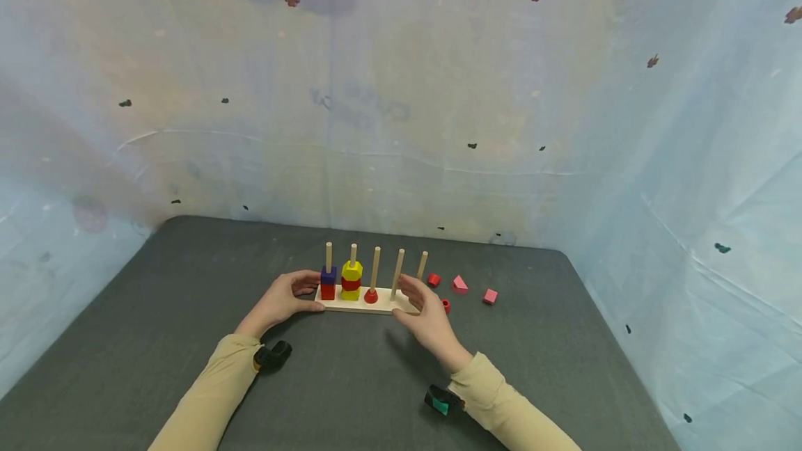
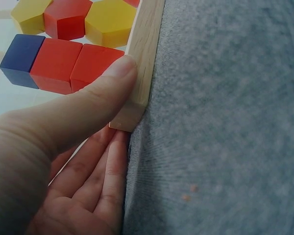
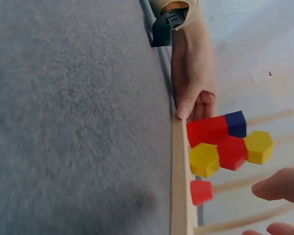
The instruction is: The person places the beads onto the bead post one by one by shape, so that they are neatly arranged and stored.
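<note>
A pale blue sheet [image 1: 401,89], dotted with small leaf prints, is hanging as walls around the dark grey table [image 1: 156,339], wrinkling under soft light.

Blue cube [image 1: 328,274] atop red; grey table [image 1: 351,381]

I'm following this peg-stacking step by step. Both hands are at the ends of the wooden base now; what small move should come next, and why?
Probably free the right hand and reach for the red piece lying closest to it. The left hand already grips the wooden base, steadying it; two pegs are bare, and four loose pieces lie on the mat to the right.
</note>
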Tool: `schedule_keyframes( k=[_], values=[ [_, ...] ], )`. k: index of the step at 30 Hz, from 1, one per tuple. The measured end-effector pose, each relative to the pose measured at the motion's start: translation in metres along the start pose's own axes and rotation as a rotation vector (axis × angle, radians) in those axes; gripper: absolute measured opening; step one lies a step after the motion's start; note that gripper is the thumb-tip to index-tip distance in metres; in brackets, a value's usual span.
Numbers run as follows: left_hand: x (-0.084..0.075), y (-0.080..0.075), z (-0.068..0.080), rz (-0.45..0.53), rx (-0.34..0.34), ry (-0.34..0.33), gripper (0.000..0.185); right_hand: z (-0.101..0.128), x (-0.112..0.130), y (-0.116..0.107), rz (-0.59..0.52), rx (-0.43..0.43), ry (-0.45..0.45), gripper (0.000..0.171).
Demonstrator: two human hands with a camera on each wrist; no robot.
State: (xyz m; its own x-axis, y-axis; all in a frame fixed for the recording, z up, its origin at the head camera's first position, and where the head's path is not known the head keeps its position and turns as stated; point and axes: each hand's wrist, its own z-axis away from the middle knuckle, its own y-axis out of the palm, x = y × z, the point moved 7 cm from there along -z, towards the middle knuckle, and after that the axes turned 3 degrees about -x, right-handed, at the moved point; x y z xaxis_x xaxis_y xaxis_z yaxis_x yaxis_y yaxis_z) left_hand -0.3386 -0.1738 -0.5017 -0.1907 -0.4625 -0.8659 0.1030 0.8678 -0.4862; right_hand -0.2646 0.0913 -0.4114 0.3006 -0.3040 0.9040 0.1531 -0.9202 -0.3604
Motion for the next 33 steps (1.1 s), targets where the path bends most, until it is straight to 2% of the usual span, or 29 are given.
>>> schedule_keyframes(
  k=[8,15,19,24,29,33],
  values=[
    [0.0,0.002,0.001,0.012,0.0,-0.004,0.067,0.011,0.005,-0.034,0.086,-0.053,-0.045,0.042],
    [0.001,0.002,0.0,0.013,0.001,-0.004,0.068,0.002,-0.045,-0.075,0.139,-0.13,-0.02,0.043],
    [0.001,0.002,0.0,0.02,0.002,0.003,0.067,-0.001,-0.06,-0.091,0.166,-0.138,0.001,0.043],
    [0.001,0.001,0.0,0.024,0.0,0.003,0.067,-0.006,-0.082,-0.099,0.227,-0.099,0.012,0.045],
    [0.003,0.002,-0.001,0.011,0.0,-0.01,0.068,-0.009,-0.099,-0.097,0.256,-0.042,0.054,0.045],
    [0.004,0.002,-0.001,0.016,-0.001,-0.017,0.068,-0.012,-0.105,-0.093,0.268,-0.006,0.049,0.042]
  ],
)
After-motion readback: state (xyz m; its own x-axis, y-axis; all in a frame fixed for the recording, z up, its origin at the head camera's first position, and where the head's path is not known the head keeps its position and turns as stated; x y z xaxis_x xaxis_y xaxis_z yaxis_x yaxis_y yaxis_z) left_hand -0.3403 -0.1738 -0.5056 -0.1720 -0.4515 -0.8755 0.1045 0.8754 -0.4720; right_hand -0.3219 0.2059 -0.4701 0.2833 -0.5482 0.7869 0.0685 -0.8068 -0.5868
